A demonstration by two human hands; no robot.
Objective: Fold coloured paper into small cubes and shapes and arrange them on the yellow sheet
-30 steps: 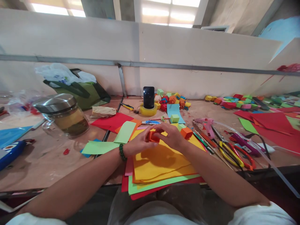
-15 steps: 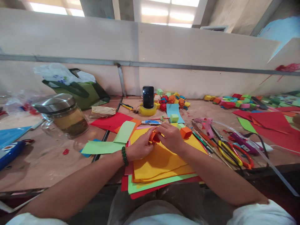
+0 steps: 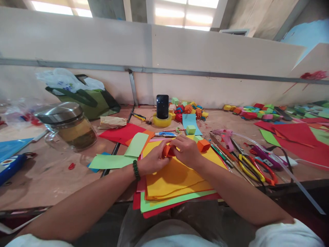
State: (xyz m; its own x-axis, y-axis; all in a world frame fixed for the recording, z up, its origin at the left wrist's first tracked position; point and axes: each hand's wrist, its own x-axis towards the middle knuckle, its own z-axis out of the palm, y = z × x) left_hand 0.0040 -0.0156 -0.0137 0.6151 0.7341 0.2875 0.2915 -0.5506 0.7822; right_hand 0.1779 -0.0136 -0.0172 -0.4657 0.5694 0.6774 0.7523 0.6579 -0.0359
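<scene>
Between my two hands is a small orange paper box (image 3: pixel 168 151), its open side facing me. My left hand (image 3: pixel 155 158), with a green bead bracelet at the wrist, is closed on its left side. My right hand (image 3: pixel 187 151) grips the box from the right and top, its fingertips partly hidden. Both hands are over a stack of yellow paper sheets (image 3: pixel 177 181), with green and red sheets below. Just right of my right hand lies another orange paper box (image 3: pixel 203 145). A light green paper cube (image 3: pixel 190 129) sits behind it.
A glue gun (image 3: pixel 226 139), scissors (image 3: pixel 248 164) and pencils lie at the right. A phone (image 3: pixel 162 106) stands in a tape roll (image 3: pixel 162 120), beside piled paper cubes (image 3: pixel 189 109). At the left are a glass tea jug (image 3: pixel 69 130) and green paper strips (image 3: pixel 113 161).
My left fingers have shifted slightly on the orange paper box, and more of its front shows. My right hand stays nearly in the same place.
</scene>
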